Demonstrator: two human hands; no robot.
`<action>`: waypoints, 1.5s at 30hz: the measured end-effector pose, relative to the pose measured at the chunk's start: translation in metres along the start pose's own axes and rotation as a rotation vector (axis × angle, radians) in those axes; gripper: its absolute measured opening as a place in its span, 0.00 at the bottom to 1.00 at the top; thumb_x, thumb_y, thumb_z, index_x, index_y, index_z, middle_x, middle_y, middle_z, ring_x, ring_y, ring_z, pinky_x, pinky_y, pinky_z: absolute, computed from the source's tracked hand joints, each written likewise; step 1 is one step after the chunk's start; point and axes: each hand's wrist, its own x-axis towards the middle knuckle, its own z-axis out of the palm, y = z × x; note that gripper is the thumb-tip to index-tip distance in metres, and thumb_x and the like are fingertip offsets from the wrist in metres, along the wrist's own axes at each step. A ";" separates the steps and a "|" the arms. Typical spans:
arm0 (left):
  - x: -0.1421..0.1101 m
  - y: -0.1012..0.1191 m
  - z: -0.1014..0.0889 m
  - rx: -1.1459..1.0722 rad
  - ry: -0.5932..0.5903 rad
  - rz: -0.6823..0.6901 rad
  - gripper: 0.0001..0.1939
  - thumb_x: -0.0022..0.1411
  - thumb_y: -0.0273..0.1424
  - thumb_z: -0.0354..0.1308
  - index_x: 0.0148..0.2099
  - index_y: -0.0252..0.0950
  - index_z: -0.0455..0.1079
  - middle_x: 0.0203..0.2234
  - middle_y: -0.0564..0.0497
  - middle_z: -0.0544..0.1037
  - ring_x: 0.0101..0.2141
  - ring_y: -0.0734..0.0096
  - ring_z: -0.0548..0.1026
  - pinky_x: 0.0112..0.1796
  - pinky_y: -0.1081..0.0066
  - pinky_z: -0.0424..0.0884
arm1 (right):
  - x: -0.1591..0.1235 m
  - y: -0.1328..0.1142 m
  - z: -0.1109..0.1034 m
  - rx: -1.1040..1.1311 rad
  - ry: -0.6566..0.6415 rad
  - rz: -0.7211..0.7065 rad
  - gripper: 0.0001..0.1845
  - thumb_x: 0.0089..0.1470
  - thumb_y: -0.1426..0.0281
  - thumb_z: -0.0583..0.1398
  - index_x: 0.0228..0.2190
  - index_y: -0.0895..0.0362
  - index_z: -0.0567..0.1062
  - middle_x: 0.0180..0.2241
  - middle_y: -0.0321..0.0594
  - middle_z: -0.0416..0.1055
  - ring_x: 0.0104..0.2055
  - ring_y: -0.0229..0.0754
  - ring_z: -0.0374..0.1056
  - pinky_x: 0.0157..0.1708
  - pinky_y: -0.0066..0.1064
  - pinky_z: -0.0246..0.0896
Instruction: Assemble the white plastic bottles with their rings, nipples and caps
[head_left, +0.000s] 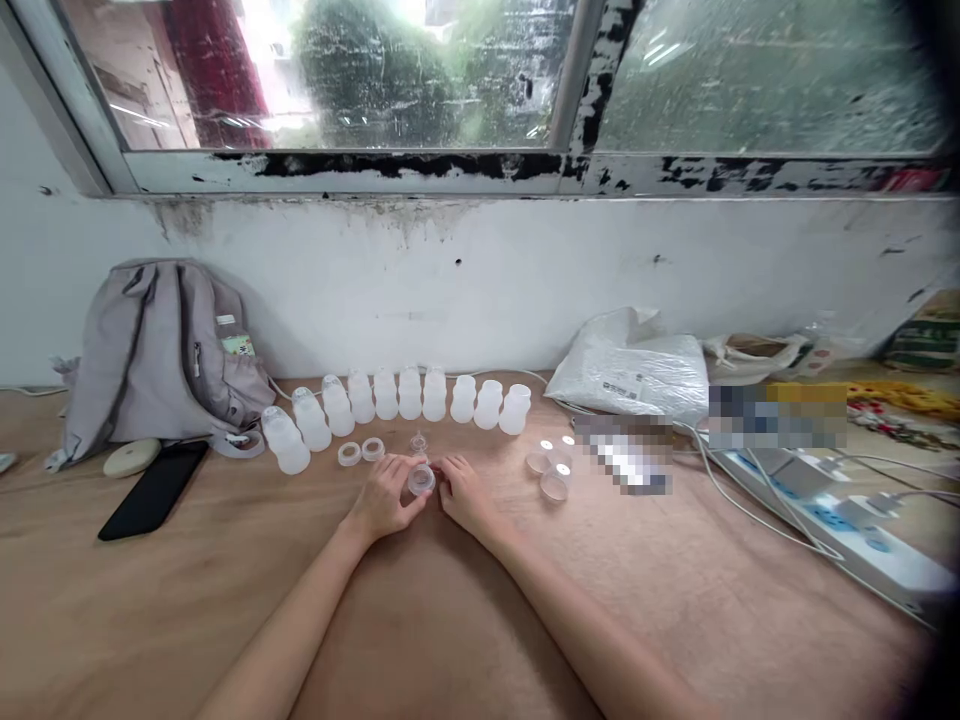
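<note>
My left hand (384, 497) pinches a clear, round bottle collar (421, 480) between thumb and fingers, just above the table. Right beside it, my right hand (466, 495) has its fingers bent inward and close together; whatever lies under the fingertips is hidden. A small clear bottle nipple (418, 442) sits just beyond the hands. Two more ring collars, a left one (349, 454) and a right one (373, 449), lie left of it. Behind them, several frosted baby bottles (409, 394) form a curved row. Several clear caps (554, 486) are grouped to the right.
On the left are a grey backpack (161, 350), a black phone (154, 490) and a round beige case (132, 458). A plastic-wrapped package (637, 370) leans by the wall. A power strip (847, 525) with plugs and white cables (739, 505) runs along the right.
</note>
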 end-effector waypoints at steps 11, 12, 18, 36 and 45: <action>0.001 -0.002 0.004 0.099 -0.119 -0.054 0.16 0.53 0.35 0.53 0.45 0.38 0.65 0.34 0.48 0.71 0.37 0.63 0.67 0.42 0.62 0.61 | -0.001 -0.004 -0.001 -0.050 -0.007 -0.011 0.18 0.39 0.85 0.48 0.32 0.60 0.69 0.32 0.43 0.67 0.37 0.43 0.59 0.38 0.33 0.56; 0.002 -0.002 0.004 0.096 -0.135 -0.053 0.16 0.52 0.36 0.54 0.45 0.38 0.65 0.34 0.48 0.71 0.37 0.63 0.67 0.42 0.63 0.61 | -0.001 -0.004 -0.002 -0.055 -0.009 -0.008 0.18 0.39 0.85 0.48 0.31 0.60 0.69 0.32 0.43 0.67 0.37 0.43 0.59 0.38 0.33 0.56; 0.001 -0.004 0.006 0.095 -0.148 -0.066 0.17 0.51 0.39 0.56 0.43 0.37 0.66 0.35 0.48 0.71 0.39 0.63 0.67 0.43 0.62 0.60 | -0.001 -0.003 -0.001 -0.079 -0.017 0.002 0.17 0.39 0.85 0.48 0.30 0.59 0.69 0.31 0.43 0.67 0.36 0.42 0.59 0.37 0.32 0.56; -0.001 -0.007 0.006 -0.035 -0.062 -0.071 0.09 0.59 0.31 0.47 0.36 0.37 0.68 0.31 0.49 0.74 0.35 0.68 0.69 0.40 0.66 0.62 | -0.004 -0.009 -0.005 -0.105 -0.033 -0.049 0.17 0.42 0.83 0.49 0.35 0.59 0.68 0.33 0.43 0.68 0.37 0.43 0.60 0.37 0.33 0.55; 0.000 -0.010 0.009 -0.355 0.027 -0.343 0.13 0.60 0.34 0.44 0.32 0.35 0.67 0.23 0.54 0.72 0.23 0.76 0.67 0.26 0.77 0.62 | -0.007 -0.025 -0.006 -0.034 0.012 -0.167 0.12 0.50 0.75 0.52 0.39 0.57 0.64 0.34 0.44 0.67 0.37 0.43 0.61 0.38 0.34 0.56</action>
